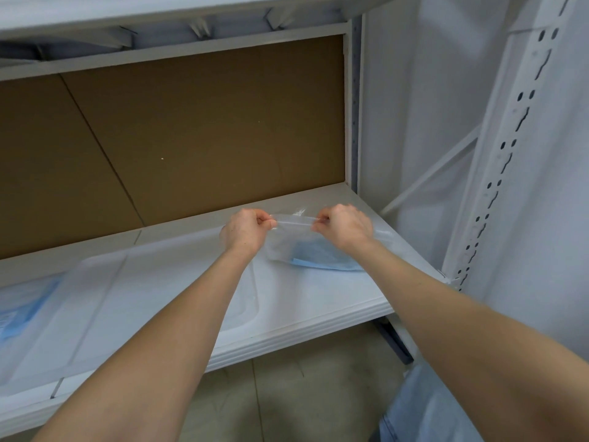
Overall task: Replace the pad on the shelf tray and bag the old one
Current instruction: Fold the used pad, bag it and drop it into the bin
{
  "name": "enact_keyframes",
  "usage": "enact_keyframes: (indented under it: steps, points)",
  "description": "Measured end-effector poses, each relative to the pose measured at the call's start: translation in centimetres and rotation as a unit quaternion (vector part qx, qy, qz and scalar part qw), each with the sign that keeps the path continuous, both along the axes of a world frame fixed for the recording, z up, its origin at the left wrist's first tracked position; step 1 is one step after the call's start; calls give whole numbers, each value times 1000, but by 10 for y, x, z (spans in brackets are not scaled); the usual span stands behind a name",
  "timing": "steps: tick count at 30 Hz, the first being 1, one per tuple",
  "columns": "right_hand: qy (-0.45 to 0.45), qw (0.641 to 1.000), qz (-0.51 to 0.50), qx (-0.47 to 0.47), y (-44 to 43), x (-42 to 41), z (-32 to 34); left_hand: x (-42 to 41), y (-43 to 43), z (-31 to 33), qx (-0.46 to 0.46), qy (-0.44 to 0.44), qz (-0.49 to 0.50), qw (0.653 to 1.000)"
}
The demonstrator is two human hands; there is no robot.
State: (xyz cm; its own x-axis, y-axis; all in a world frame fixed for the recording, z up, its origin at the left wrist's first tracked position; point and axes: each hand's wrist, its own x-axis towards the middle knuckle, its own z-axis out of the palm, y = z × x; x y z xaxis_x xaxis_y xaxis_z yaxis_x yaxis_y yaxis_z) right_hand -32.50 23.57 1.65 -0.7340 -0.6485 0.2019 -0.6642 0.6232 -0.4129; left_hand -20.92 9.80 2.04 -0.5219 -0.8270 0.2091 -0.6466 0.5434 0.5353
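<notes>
A clear plastic bag (294,242) stands on the right part of the white shelf, with a folded blue pad (322,257) inside it. My left hand (247,231) pinches the bag's top strip at its left end. My right hand (345,226) pinches the same strip at its right end, so the strip is stretched between both hands. A long translucent white tray (134,301) lies on the shelf to the left of the bag, under my left forearm. Another blue pad (22,309) shows at the far left edge, blurred.
The white shelf board (338,301) has a brown cardboard back panel (197,132) behind it and another shelf above. A perforated white upright (506,154) stands at the right. Tiled floor (296,387) shows below the shelf's front edge.
</notes>
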Motion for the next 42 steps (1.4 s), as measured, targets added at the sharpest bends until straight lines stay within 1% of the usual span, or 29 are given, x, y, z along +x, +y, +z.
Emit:
enact_keyframes:
  steps: [10, 15, 21, 25, 28, 33, 37, 42]
  points:
    - [0, 1000, -14, 18, 8, -7, -6, -3, 4, -3, -4, 3, 18, 1000]
    - [-15, 998, -52, 34, 30, -25, -8, 5, -9, -8, 27, 20, 54, 998]
    - [-3, 998, -59, 38, 37, -27, -10, -1, -5, -9, 37, 32, 49, 998]
    - [-38, 997, -68, 18, 41, -30, -11, 0, -8, -9, 36, 32, 58, 997]
    - [-58, 994, -89, 3, 52, -37, -11, 4, -15, -11, 56, 48, 74, 995]
    - [-51, 993, -108, -6, 57, -36, -12, 4, -16, -12, 68, 59, 75, 993]
    - [-65, 991, -120, -19, 54, -37, -11, 3, -18, -11, 69, 59, 79, 993]
    - [-127, 983, -116, -68, 53, -42, -18, 5, -22, -15, 67, 60, 92, 992]
